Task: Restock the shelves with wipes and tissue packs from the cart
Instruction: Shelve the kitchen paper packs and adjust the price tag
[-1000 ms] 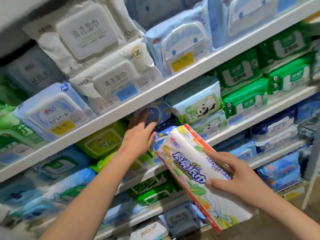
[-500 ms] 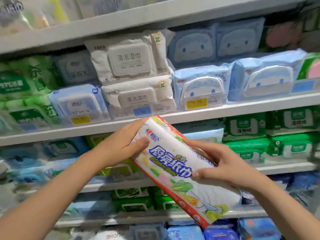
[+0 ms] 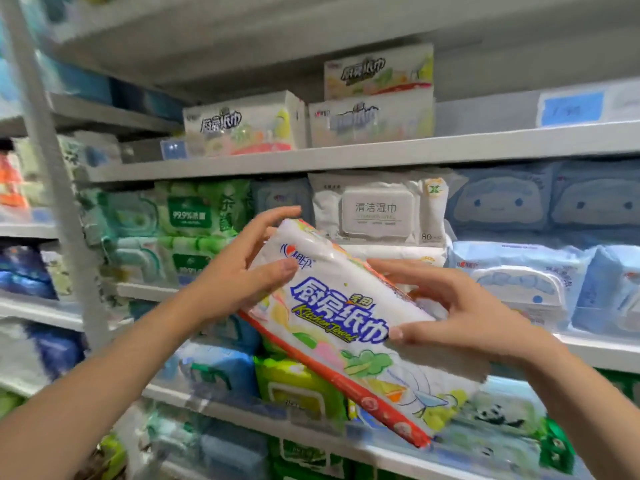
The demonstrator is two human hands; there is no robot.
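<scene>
A soft white plastic pack of kitchen paper (image 3: pixel 341 317) with a red edge was held tilted before the front edge of the white shelf (image 3: pixel 381 156), gripped by the left hand (image 3: pixel 237 285) and the right hand (image 3: pixel 464 317).

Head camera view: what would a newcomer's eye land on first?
A white plastic kitchen-towel pack with blue lettering and a red edge sits tilted at centre, held by the left hand and the right hand. Above it, matching white kitchen-towel packs stand on the upper grey shelf.
</scene>
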